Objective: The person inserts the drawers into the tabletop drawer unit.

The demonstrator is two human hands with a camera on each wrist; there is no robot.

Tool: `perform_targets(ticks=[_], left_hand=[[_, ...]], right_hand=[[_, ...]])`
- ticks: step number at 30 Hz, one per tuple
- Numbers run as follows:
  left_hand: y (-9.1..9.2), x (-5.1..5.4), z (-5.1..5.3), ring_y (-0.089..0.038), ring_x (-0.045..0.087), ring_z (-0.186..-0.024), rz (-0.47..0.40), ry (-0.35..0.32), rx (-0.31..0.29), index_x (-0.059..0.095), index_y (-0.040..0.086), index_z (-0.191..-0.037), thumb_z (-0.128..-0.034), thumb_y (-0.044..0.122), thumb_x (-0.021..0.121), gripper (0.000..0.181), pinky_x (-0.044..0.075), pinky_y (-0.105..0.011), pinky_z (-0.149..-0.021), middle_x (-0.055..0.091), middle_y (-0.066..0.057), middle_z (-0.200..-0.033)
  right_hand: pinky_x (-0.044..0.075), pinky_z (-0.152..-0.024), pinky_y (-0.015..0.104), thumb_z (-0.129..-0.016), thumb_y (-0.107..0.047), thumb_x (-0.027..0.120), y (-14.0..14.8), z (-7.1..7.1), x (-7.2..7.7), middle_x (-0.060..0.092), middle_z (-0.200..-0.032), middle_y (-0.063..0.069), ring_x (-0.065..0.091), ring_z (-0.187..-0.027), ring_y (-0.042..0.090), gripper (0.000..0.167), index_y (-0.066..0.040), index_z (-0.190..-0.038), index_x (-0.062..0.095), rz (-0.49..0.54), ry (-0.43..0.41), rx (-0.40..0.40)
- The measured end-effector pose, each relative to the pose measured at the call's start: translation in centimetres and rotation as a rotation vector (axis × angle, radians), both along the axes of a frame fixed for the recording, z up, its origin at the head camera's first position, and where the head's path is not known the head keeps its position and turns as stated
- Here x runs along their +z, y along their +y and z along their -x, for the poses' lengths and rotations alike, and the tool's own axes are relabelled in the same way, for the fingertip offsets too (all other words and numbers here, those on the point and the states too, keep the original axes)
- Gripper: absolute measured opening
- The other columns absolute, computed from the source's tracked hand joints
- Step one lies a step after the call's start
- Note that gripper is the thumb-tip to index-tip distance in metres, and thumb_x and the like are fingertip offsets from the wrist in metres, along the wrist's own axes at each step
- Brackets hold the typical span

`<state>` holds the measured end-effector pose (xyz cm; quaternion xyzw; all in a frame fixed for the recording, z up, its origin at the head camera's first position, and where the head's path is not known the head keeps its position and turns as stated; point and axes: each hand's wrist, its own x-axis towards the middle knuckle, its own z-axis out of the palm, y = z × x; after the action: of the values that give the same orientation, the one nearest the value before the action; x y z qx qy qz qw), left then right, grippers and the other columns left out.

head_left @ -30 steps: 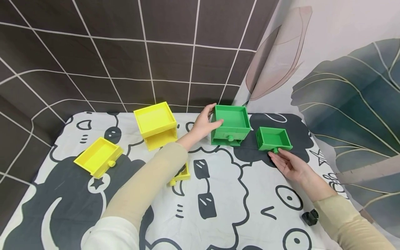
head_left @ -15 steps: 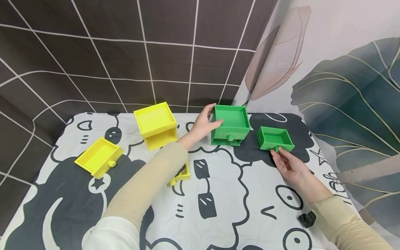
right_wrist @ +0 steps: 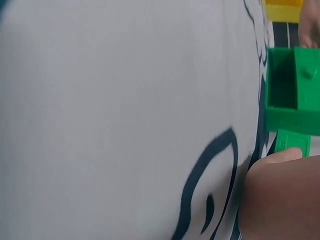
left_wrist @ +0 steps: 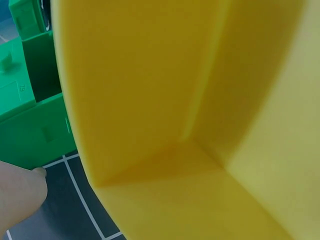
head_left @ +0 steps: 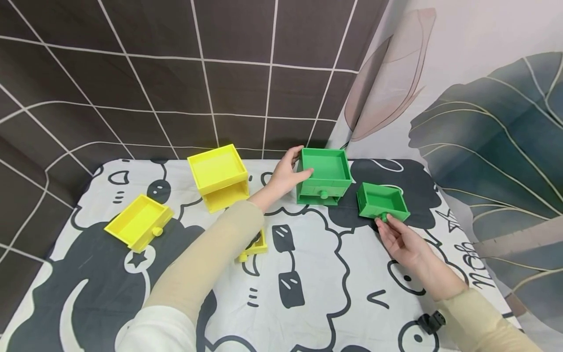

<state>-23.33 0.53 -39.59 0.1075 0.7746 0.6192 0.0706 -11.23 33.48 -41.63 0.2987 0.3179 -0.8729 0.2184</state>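
A green cabinet (head_left: 326, 168) stands at the back, its upper drawer in place with a round knob and its lower slot empty. My left hand (head_left: 283, 177) holds the cabinet's left side, thumb over the top edge. To the right, a loose green drawer (head_left: 383, 199) has its knob pinched between the fingertips of my right hand (head_left: 406, 247). In the left wrist view the green cabinet (left_wrist: 30, 130) is partly hidden by the large yellow cabinet (left_wrist: 150, 100). The right wrist view shows the green cabinet (right_wrist: 287, 117) and part of the green drawer (right_wrist: 285, 140) beyond my hand.
A yellow cabinet (head_left: 218, 171) stands left of the green one, its lower slot empty. One yellow drawer (head_left: 140, 220) lies farther left; another (head_left: 259, 244) is partly behind my left forearm. A small black object (head_left: 431, 322) lies near my right sleeve.
The fingers of my right hand have closed on the green drawer's knob, and the drawer has shifted slightly left and toward me. My left hand has stayed on the green cabinet.
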Motion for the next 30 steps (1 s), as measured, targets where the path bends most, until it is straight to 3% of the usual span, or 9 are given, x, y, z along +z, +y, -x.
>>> perform_targets(ticks=[10, 30], left_hand=[[-0.1, 0.1, 0.0, -0.028, 0.04, -0.156, 0.006, -0.007, 0.006, 0.033, 0.008, -0.165, -0.1002, 0.011, 0.071, 0.075, 0.031, -0.034, -0.135, 0.044, -0.015, -0.164], [-0.1, 0.1, -0.2, -0.028, 0.039, -0.157, 0.015, -0.001, -0.007, 0.032, 0.007, -0.165, -0.1013, 0.012, 0.07, 0.074, 0.031, -0.034, -0.135, 0.043, -0.015, -0.166]], right_hand=[[0.065, -0.086, 0.018, -0.111, -0.019, 0.053, -1.9, -1.6, 0.4, 0.082, -0.093, 0.008, 0.08, -0.088, 0.011, 0.031, -0.008, -0.093, 0.075, -0.043, 0.037, 0.05], [0.064, -0.089, 0.018, -0.113, -0.018, 0.05, -4.3, -4.0, -0.3, 0.082, -0.092, 0.004, 0.08, -0.09, 0.01, 0.034, -0.013, -0.091, 0.075, -0.112, 0.01, 0.072]])
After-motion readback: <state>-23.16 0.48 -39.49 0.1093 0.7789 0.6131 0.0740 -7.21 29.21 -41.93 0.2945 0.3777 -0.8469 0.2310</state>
